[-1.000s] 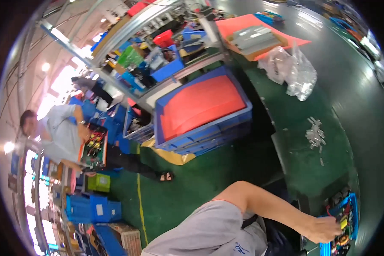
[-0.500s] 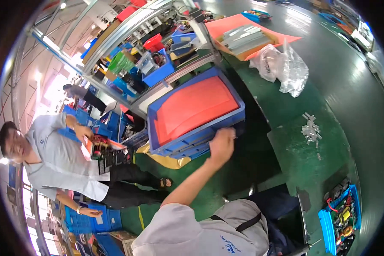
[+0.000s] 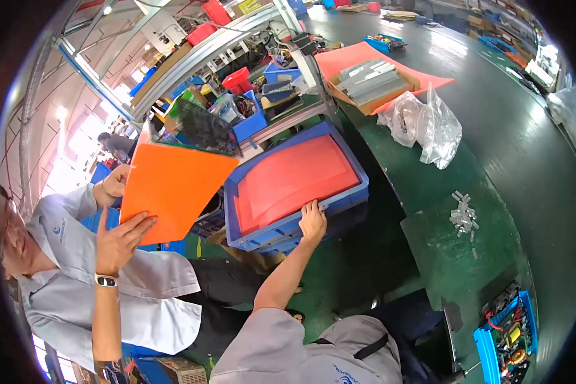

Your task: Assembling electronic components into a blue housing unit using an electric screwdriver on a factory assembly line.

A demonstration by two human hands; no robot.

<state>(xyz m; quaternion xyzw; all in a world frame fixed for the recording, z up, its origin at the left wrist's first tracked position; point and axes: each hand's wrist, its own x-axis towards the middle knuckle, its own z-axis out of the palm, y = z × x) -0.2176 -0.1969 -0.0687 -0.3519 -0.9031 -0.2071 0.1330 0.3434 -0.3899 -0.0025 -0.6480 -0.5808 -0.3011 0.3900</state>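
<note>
My left hand (image 3: 313, 224) reaches up from the lower edge, its fingers hooked over the near rim of a blue plastic crate (image 3: 278, 221). Coral-red sheets (image 3: 294, 176) lie in that crate, which sits on top of another blue crate. My right hand is out of the picture. To my left, a co-worker in a light grey shirt (image 3: 125, 272) holds up a bright orange sheet (image 3: 169, 192) with both hands. A dark, openwork object (image 3: 205, 128) shows behind the sheet's upper edge, too blurred to name.
On the green bench to my right lie small clear pieces (image 3: 464, 214), crumpled plastic bags (image 3: 422, 128) and a box of grey metal strips (image 3: 371, 83). A blue housing with electronic parts (image 3: 509, 339) stands at the near right. Shelves with blue bins (image 3: 249, 118) rise beyond the crate.
My left hand has moved left and come to the crate's near rim. The co-worker has come closer, raising the orange sheet with both hands.
</note>
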